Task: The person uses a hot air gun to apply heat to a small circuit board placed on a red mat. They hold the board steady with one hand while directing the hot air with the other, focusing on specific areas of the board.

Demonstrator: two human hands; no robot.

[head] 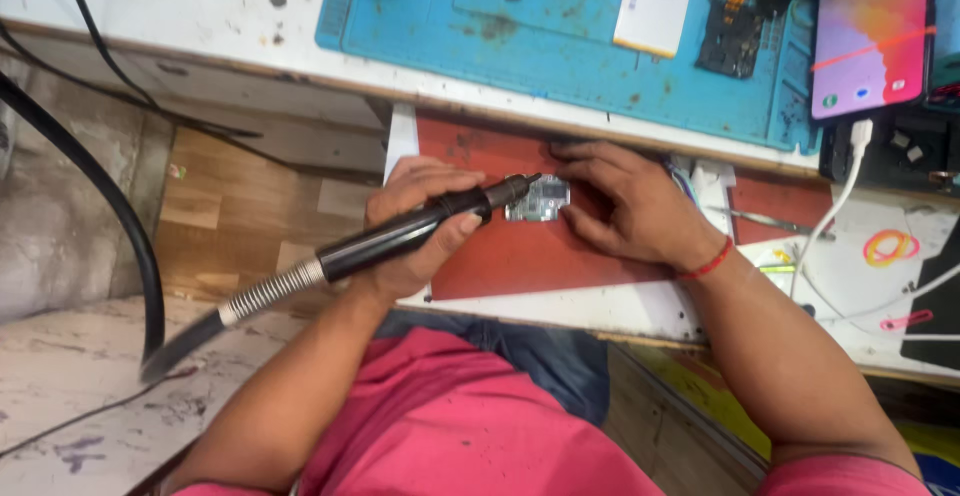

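The left hand (425,221) has its grip closed around a black soldering iron (400,238), whose tip reaches a small circuit board (538,199) lying on a red mat (520,256) at the counter's (620,306) front edge. The right hand (625,206) rests flat beside the board, fingers (585,156) pressing its edge, closed on nothing. Behind them lies a blue mat (560,46), with a lit phone (868,31) to its right.

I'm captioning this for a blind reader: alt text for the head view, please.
A person's left hand holds a black pen-shaped soldering tool with its tip at a small green circuit board. The right hand steadies the board on a red mat.
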